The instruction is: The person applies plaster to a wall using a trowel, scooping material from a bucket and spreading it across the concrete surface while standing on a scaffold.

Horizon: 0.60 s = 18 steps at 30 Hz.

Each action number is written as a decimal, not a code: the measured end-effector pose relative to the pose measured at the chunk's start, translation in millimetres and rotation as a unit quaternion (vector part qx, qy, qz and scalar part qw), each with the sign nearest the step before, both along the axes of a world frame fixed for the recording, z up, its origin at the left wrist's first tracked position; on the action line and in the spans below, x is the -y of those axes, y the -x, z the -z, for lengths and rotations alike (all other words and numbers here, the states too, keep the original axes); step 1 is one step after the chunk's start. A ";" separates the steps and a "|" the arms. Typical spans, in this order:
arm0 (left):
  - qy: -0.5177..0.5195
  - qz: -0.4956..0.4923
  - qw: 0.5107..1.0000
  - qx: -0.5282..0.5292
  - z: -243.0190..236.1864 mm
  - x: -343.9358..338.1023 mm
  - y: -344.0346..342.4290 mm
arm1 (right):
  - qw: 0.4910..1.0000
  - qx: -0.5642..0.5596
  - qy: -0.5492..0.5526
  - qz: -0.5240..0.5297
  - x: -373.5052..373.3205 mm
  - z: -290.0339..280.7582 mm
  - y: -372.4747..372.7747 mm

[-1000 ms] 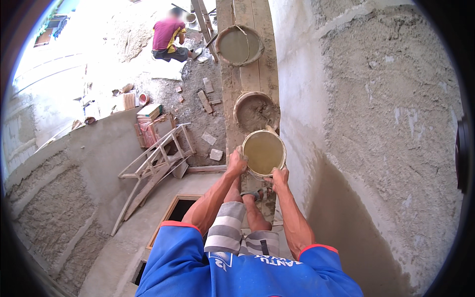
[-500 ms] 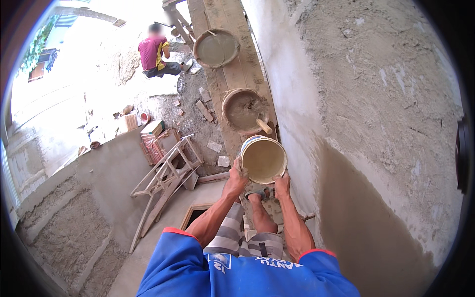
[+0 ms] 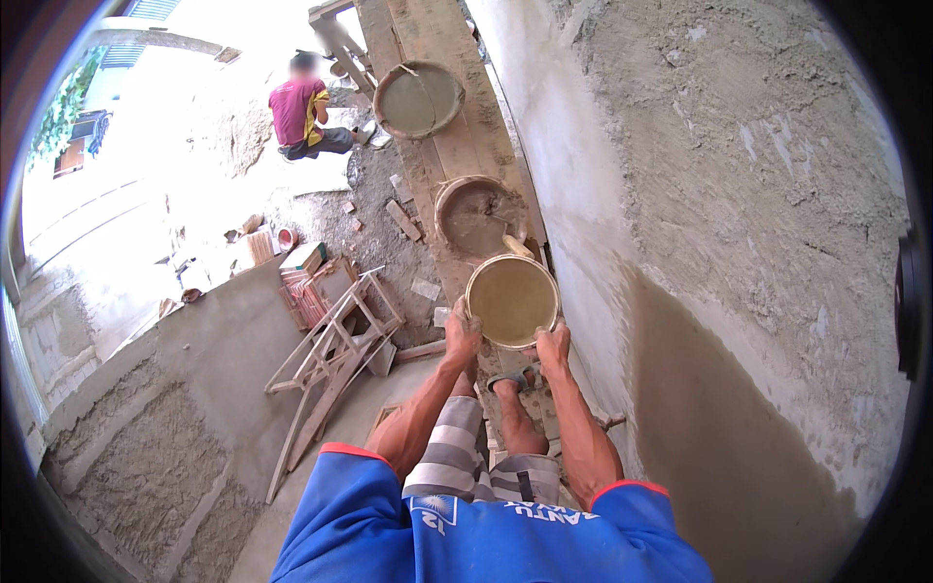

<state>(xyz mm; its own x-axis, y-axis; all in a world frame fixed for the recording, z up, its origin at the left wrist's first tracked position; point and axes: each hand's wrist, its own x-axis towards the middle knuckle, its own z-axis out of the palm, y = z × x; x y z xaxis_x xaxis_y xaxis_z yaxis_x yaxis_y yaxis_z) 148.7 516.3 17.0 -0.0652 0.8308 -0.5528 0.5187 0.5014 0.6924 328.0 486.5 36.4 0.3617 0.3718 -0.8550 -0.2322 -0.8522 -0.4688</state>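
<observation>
My left hand (image 3: 465, 328) grips the left rim of a pale bucket (image 3: 511, 301) of murky olive liquid. On its right side, my right hand (image 3: 550, 342) has its fingers closed on the same bucket. Just beyond it, a round tub (image 3: 468, 214) of grey-brown mortar rests on a wooden plank walkway (image 3: 457, 151), with a tool's wooden handle (image 3: 516, 247) at its edge. Farther along the planks is a wide tub (image 3: 415, 100) of grey liquid with a thin stick across its rim. My legs and a sandalled foot (image 3: 507, 382) are below the bucket.
A rough plastered wall (image 3: 739, 165) runs along the right, darkened lower down. To the left stand a wooden frame (image 3: 330, 350) and stacked tiles (image 3: 301, 291) by a low wall (image 3: 194, 379). A co-worker in a maroon shirt (image 3: 299, 112) crouches at the upper left among rubble.
The view has swung, shifting the planks and tubs leftward in the picture. The bucket stayed in my hands; it sat slightly lower half a second ago and now partly overlaps the tool handle again.
</observation>
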 end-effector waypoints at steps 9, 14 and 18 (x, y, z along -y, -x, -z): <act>0.060 0.004 0.998 0.001 17.1 -44.1 23.4 | 0.998 -0.032 0.053 -0.003 -46.0 1.2 19.6; 0.130 -0.040 0.990 0.039 13.4 -54.5 17.3 | 0.997 -0.045 0.059 0.015 -45.7 6.4 18.2; 0.055 0.000 0.998 -0.001 12.2 -42.6 15.6 | 0.999 -0.033 0.032 0.029 -37.3 4.0 15.5</act>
<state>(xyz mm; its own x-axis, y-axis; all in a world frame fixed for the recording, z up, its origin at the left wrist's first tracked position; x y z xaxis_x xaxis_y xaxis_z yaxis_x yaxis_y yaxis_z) 133.1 558.8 4.8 -0.0669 0.7646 -0.6410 0.5197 0.5751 0.6318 312.5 523.9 32.4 0.3222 0.2966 -0.8990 -0.3109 -0.8639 -0.3964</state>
